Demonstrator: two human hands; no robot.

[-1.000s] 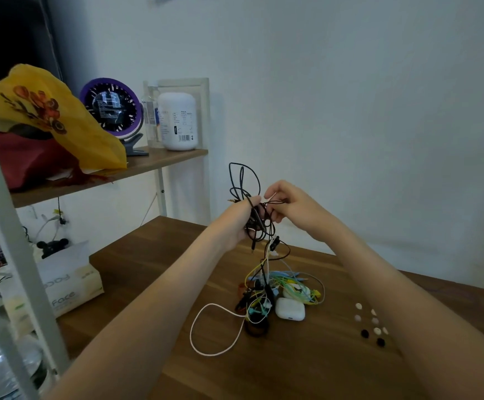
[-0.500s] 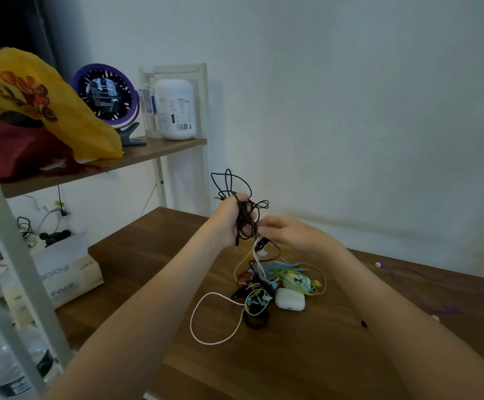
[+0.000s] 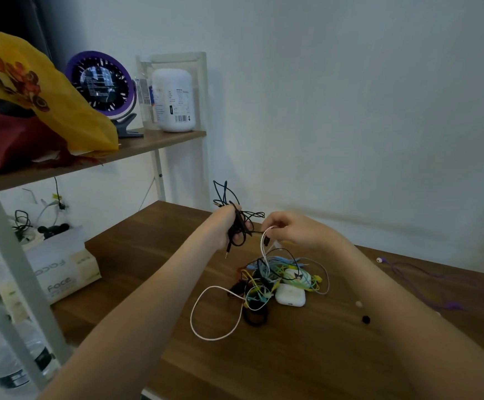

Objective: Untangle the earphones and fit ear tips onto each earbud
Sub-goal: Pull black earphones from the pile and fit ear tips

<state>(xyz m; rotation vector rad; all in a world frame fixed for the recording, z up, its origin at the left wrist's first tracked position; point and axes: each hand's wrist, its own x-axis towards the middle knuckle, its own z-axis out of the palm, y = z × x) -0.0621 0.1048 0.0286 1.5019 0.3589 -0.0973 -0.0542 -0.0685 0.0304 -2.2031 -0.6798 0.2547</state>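
Tissue box (image 3: 62,272): "Face" in grey letters on the near side; above it stands a second word (seemingly the same one, upside down).
White bottle (image 3: 174,99): a label with lines of small print and a barcode at its lower edge; the print is too small to read.
Fan (image 3: 101,83): pale lettering across the dark grille, too blurred to read.
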